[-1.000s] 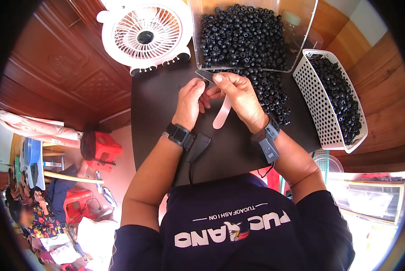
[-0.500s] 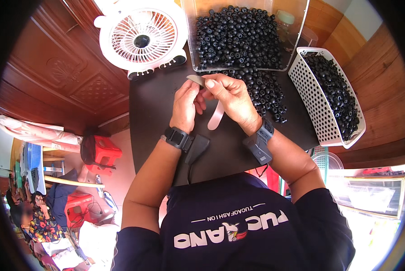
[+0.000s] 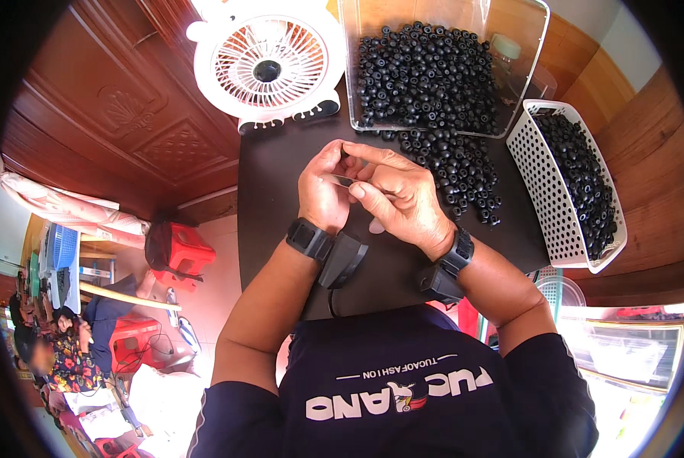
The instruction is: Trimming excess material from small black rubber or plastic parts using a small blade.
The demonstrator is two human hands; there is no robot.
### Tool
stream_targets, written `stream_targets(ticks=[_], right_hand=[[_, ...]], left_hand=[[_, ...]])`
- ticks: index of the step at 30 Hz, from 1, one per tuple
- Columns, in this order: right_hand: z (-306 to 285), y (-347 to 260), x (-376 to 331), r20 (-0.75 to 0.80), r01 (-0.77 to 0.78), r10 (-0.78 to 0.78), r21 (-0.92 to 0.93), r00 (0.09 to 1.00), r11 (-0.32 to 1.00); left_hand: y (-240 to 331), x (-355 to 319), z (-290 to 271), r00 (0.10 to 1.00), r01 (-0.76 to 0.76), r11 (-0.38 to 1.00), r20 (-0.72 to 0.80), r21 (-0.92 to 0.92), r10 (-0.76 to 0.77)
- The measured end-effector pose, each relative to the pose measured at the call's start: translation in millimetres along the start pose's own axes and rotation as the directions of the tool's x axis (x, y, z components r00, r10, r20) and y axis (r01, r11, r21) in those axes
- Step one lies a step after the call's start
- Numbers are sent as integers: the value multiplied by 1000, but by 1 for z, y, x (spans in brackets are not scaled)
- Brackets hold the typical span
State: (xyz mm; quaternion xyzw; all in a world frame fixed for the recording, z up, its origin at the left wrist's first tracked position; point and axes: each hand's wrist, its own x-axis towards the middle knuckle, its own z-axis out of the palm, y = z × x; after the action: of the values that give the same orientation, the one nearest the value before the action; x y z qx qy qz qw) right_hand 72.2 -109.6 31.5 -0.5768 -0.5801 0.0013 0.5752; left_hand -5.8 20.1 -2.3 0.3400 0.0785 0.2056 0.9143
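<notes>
My left hand (image 3: pixel 323 187) is raised over the dark table, fingers curled. At its fingertips is a small round black piece (image 3: pixel 345 155), partly hidden, which my right index finger also touches. My right hand (image 3: pixel 404 197) is closed around a small knife, whose thin blade (image 3: pixel 339 180) points across my left palm. Most of the knife's pale pink handle is hidden under my right hand. Just beyond my right hand lies a spread of black hollow bead-like pieces (image 3: pixel 464 174), spilling from a clear plastic bin (image 3: pixel 541 53) tipped toward me.
A white fan (image 3: pixel 267 71) stands at the table's back left. To the right is a white perforated basket (image 3: pixel 544 195) full of black pieces. The dark table (image 3: pixel 273 179) ends near my body. Red stools (image 3: pixel 185 248) and another person (image 3: pixel 71 355) are off to the left.
The knife blade has swung down from above my fingertips to across my left palm. My right index finger now reaches the left fingertips. The whole view has shifted slightly.
</notes>
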Motion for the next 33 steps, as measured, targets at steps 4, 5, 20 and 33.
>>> stream_targets(ticks=[4,5,20,33], right_hand=[[-3,-2,-1,-24,-9,12,90,1000,996],[-6,-5,-3,17,-132,132,190,991,973],[-6,16,2,183,-483,556,746,811,459],[-7,15,1,215,-526,580,726,786,443]], left_hand=[[1,0,5,999,-39,998,18,58,38],[2,0,8,999,-37,996,5,87,37],[-11,-5,18,987,69,990,134,120,-85],[-10,-6,18,985,60,985,152,160,-85]])
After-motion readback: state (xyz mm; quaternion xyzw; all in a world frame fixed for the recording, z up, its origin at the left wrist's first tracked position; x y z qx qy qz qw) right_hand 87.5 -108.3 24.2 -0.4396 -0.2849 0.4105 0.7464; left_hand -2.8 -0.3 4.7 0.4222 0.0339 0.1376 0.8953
